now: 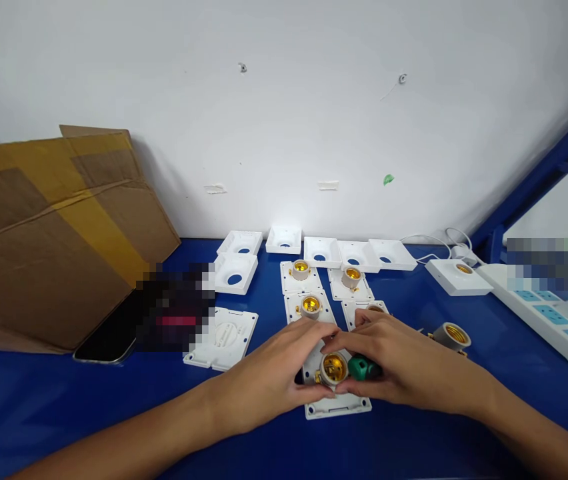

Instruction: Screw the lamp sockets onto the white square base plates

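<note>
A lamp socket (335,368) with a brass-coloured threaded inside sits on a white square base plate (337,408) near the table's front. My left hand (277,367) curves around the socket's left side, thumb and fingers closed on it. From the right, my right hand (399,357) touches the same socket with its fingertips. A green and black screwdriver handle (364,367) is tucked in that hand; its tip is hidden. Behind my hands, more plates carry sockets, such as a left one (311,306) and a right one (351,277).
White covers with round holes (321,252) line the wall. A bare plate (229,340) lies left, near a dark phone (107,337) and cardboard box (54,247). On the right are a loose socket (451,337), an assembled lamp holder (459,277) and a power strip (554,320).
</note>
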Available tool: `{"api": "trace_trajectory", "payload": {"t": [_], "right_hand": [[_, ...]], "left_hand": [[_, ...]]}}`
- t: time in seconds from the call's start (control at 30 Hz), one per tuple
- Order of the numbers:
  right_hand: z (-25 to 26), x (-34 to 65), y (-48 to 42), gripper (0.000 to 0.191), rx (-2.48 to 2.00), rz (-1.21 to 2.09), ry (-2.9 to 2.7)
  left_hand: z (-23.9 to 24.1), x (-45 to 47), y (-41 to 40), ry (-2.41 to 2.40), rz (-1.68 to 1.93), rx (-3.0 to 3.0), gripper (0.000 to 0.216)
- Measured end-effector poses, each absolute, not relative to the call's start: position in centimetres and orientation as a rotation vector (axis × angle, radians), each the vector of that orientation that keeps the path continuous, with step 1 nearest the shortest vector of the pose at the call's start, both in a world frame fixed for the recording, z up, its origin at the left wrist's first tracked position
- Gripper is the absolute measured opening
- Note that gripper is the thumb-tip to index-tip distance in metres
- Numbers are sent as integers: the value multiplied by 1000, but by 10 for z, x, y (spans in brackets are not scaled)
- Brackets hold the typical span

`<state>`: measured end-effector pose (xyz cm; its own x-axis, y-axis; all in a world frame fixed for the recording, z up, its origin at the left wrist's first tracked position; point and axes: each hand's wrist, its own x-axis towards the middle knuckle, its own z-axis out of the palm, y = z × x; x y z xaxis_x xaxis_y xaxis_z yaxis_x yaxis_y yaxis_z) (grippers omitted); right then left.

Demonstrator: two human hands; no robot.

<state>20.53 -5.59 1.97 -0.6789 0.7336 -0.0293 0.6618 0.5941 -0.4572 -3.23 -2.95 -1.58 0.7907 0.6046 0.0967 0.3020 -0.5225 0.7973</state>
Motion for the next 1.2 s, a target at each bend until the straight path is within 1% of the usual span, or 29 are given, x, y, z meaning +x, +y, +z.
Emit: {"api": "trace_trajectory", "payload": {"t": [0.07,0.13,0.2,0.23,0.27,0.37,0.47,0.53,0.63,0.7,0.93,1.1,1.2], "right_hand": [[19,206,-55,28,-1173,677,-2652],[19,209,-55,36,-1207,702,-2639],[21,215,-54,44,-1236,727,-2588],[23,218,-55,44,-1241,738,-2536],[25,222,-55,41,-1243,748,-2467],[32,232,-56,26,-1226,761,-2194],[36,239,-57,19,-1173,773,-1939],[37,239,-57,14,-1068,862,-1779],[36,233,-57,15,-861,1063,-1562],[32,228,-59,17,-819,1113,-1520],[21,217,-66,20,-851,1030,-1597],[23,221,-63,15,-981,791,-1665],[29,231,-56,25,-1128,607,-1684]], "left_hand": [[-15,-32,-30,671,464,2159,49],[-16,-32,-30,681,473,2170,50],[-17,-33,-30,697,493,2172,58],[-18,-33,-30,700,499,2170,63],[-19,-34,-30,701,497,2167,66],[-20,-34,-31,707,460,2164,63],[-21,-33,-33,743,455,2191,61],[-22,-32,-35,746,457,2207,58],[-22,-31,-36,714,450,2207,52],[-21,-29,-37,705,451,2201,51],[-20,-27,-35,700,441,2203,38],[-19,-27,-36,705,434,2204,37],[-20,-27,-36,699,435,2218,35]]}}
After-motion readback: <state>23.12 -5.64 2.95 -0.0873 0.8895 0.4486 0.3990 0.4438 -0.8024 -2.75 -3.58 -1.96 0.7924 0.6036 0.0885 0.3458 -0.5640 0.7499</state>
